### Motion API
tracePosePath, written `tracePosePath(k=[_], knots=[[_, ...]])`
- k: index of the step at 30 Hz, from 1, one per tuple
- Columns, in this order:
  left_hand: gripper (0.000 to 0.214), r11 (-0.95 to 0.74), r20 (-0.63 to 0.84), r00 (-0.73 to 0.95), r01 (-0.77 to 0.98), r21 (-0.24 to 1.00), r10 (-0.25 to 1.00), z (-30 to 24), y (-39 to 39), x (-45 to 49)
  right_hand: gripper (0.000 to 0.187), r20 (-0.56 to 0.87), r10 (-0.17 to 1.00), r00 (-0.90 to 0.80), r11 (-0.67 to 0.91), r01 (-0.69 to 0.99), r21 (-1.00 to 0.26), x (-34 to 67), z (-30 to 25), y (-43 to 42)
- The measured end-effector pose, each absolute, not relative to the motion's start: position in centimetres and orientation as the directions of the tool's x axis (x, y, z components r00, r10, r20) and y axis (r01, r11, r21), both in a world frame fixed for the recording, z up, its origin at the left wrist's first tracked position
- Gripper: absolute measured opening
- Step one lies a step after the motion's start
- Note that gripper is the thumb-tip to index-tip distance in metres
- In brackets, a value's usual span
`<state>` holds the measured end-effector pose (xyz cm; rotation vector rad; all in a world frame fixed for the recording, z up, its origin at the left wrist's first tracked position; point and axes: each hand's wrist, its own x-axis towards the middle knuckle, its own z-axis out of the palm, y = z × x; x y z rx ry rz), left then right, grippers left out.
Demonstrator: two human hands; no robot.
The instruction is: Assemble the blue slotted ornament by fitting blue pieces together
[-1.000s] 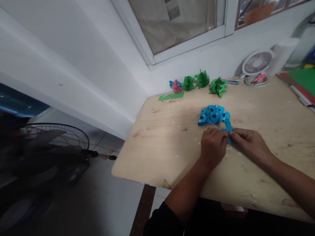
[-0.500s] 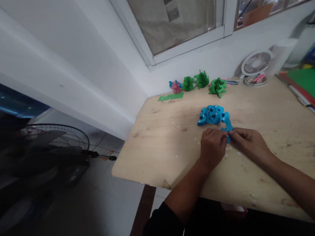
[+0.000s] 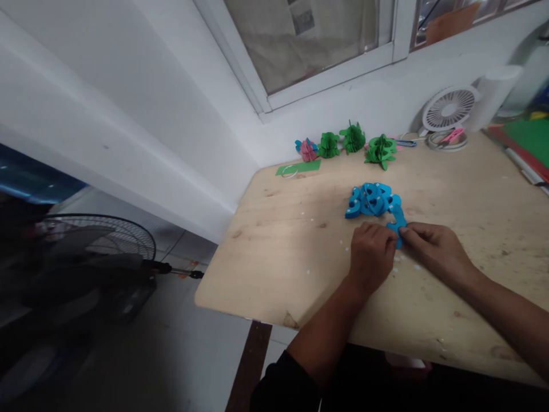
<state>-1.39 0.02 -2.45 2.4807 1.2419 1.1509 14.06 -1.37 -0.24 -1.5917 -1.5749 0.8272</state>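
Observation:
Several blue paper cut-outs (image 3: 372, 198), looped and joined in a chain, lie on the wooden table (image 3: 274, 240). Small white squares dot their surfaces. The near end of the blue chain (image 3: 398, 216) reaches down between my hands. My right hand (image 3: 435, 246) pinches this end between thumb and forefinger from the right. Just left of it, my left hand (image 3: 372, 252) has its fingers curled closed, with thumb and forefinger at the same blue end; whether anything sits between those fingertips is hidden. Tiny white bits (image 3: 417, 267) are scattered by the hands.
Green paper shapes (image 3: 353, 138) and a pink-and-blue one (image 3: 307, 150) stand along the wall. A green strip with a white ring (image 3: 289, 171) lies at the back left. A small white fan (image 3: 450, 109), a coiled cable (image 3: 448, 141) and a pink clip stand at the back right.
The left fingertips have shifted slightly at the blue end, and a small pale piece seen there before no longer shows. The right hand keeps its pinch; the view has moved slightly.

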Motion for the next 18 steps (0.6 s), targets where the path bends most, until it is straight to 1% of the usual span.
tracePosePath(k=[4, 9, 13, 18], knots=[[0.009, -0.652, 0.588, 0.345, 0.608, 0.454, 0.732, -2.60, 0.06, -1.35, 0.039, 0.058, 0.997, 0.044, 0.026, 0.518, -0.855, 14.23, -0.33, -1.32], [0.010, -0.642, 0.556, 0.368, 0.621, 0.449, 0.745, -2.61, 0.08, -1.32, 0.041, 0.034, 0.999, 0.031, 0.013, 0.514, -0.858, 14.22, -0.26, -1.36], [0.010, -0.645, 0.562, 0.367, 0.621, 0.445, 0.741, -2.47, 0.01, -1.35, 0.041, 0.032, 0.999, 0.032, 0.011, 0.520, -0.854, 14.00, -0.13, -1.44], [0.017, -0.641, 0.546, 0.382, 0.636, 0.429, 0.746, -2.42, -0.01, -1.42, 0.041, 0.039, 0.998, 0.049, 0.007, 0.534, -0.846, 14.00, -0.34, -1.37]])
